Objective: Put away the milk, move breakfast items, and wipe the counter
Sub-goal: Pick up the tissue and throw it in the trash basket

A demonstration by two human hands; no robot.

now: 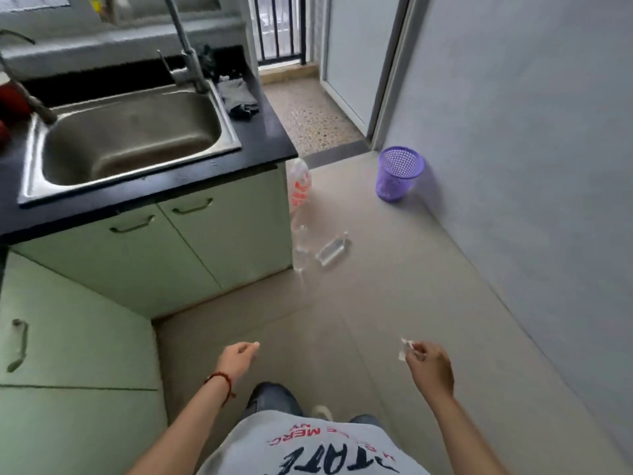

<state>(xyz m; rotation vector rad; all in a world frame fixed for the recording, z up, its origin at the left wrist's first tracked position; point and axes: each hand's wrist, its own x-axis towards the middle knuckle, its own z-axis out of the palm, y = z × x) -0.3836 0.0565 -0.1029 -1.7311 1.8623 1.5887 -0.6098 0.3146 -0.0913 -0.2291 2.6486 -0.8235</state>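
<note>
Person stands on tiled floor [394, 286], both arms held out low. Right hand [430, 366] pinches small white scrap [406, 349] between fingertips. Left hand [238, 356] loosely curled, holding nothing, red cord bracelet [221, 380] on wrist. Black counter [263, 132] with steel sink [130, 138] up ahead and left of left hand; grey cloth [238, 96] lies on counter beside sink. Clear bottles [303, 248] on floor ahead, between hands. Purple mesh bin [399, 173] well ahead of right hand, against wall.
</note>
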